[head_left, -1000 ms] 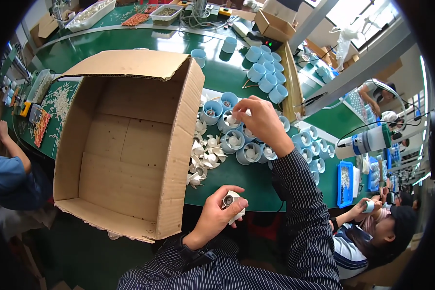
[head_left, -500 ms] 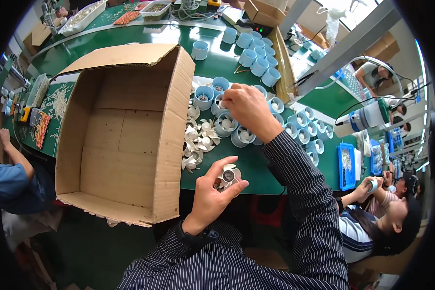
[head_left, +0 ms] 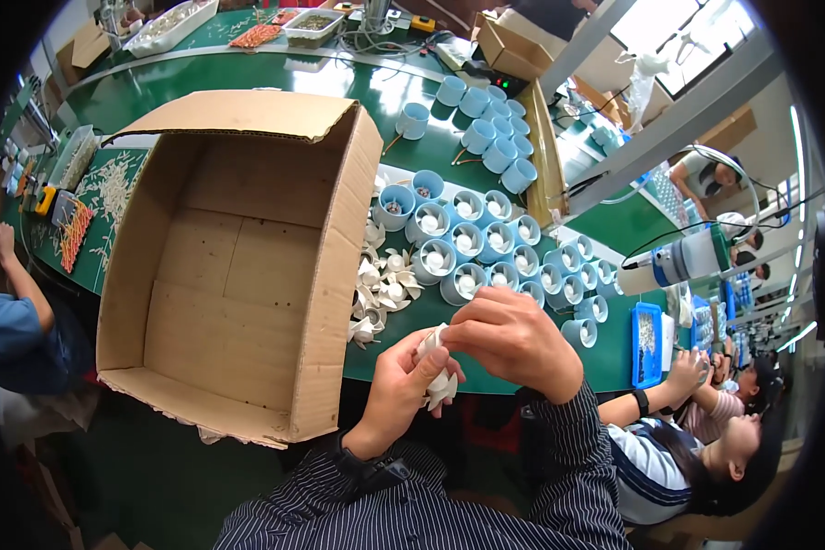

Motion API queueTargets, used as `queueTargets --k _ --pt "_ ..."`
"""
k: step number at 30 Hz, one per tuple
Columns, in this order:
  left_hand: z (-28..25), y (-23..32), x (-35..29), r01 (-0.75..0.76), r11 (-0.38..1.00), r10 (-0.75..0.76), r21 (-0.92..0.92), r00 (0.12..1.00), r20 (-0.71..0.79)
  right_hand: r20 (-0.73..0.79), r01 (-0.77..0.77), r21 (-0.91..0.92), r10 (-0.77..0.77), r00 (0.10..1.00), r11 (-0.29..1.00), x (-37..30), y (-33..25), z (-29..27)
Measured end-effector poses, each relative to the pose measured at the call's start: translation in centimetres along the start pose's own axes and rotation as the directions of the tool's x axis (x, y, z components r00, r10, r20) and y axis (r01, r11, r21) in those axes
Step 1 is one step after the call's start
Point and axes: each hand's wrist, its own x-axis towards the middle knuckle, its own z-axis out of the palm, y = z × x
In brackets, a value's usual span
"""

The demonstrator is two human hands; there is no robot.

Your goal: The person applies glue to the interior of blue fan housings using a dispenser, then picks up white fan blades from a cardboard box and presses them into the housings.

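My left hand [head_left: 390, 394] is closed around a white fan impeller [head_left: 442, 387], near the table's front edge. My right hand [head_left: 518, 339] meets it from the right, fingertips pinched at the impeller's upper end. What else the right fingertips may hold is hidden. Just beyond the hands, light blue cylindrical housings [head_left: 434, 261] stand in rows, most with a white impeller inside. Two at the back left, one of them a housing with bare inner parts [head_left: 395, 207], show no impeller. Loose white impellers [head_left: 394, 282] lie heaped left of the rows.
A large open cardboard box [head_left: 339, 275] stands left of the impellers. More blue housings [head_left: 500, 154] stand farther back. A blue tray [head_left: 646, 344] lies at the right, near a co-worker [head_left: 651, 458]. Another person's arm [head_left: 23, 275] shows at far left.
My right hand has come back from above the housings to my left hand. The impeller in my left hand has turned onto its side. The head view has shifted slightly.
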Motion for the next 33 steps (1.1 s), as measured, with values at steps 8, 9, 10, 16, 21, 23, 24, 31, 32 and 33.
queueTargets --k 8,9,10,16,21,23,24,31,32,33 --pt "-0.4 -1.8 0.0 0.06 0.992 -0.061 -0.109 0.998 -0.005 -0.25 -0.374 0.178 0.41 0.877 0.91 6.8 10.3 -0.5" --pt "-0.6 -1.9 -0.3 0.067 0.992 -0.068 -0.104 0.998 -0.007 -0.231 -0.435 0.207 0.476 0.849 0.876 7.9 12.3 0.6" --pt "-0.7 -2.0 -0.3 0.077 0.991 -0.077 -0.106 0.997 0.004 -0.213 -0.5 0.223 0.542 0.813 0.837 8.6 13.6 1.1" --pt "-1.5 -2.4 -0.9 0.059 0.998 -0.059 -0.022 0.998 -0.003 -0.08 -0.574 0.134 0.586 0.806 0.808 10.1 15.8 2.5" --pt "-1.9 -2.2 -1.0 0.08 0.996 -0.079 0.033 0.997 -0.014 -0.105 -0.534 0.104 0.543 0.833 0.839 10.1 16.0 2.6" --pt "-1.7 -2.1 -1.1 0.094 0.995 -0.094 0.036 0.996 -0.013 -0.144 -0.499 0.103 0.509 0.849 0.861 10.1 16.0 2.8" --pt "-1.4 -1.9 -1.1 0.098 0.994 -0.098 0.044 0.995 -0.013 -0.156 -0.48 0.063 0.483 0.861 0.875 10.2 15.9 3.0" --pt "-0.4 -1.2 -0.9 -0.028 0.997 0.03 0.075 0.999 -0.024 -0.116 -0.44 -0.171 0.426 0.897 0.881 11.4 15.8 3.5" --pt "-0.2 -1.2 -0.8 -0.065 0.996 0.066 0.058 0.998 -0.019 -0.137 -0.416 -0.175 0.397 0.908 0.892 11.1 15.9 3.7" --pt "0.0 -1.2 -0.7 -0.101 0.994 0.102 0.039 0.995 -0.014 -0.157 -0.392 -0.182 0.367 0.917 0.902 10.6 16.0 3.9"
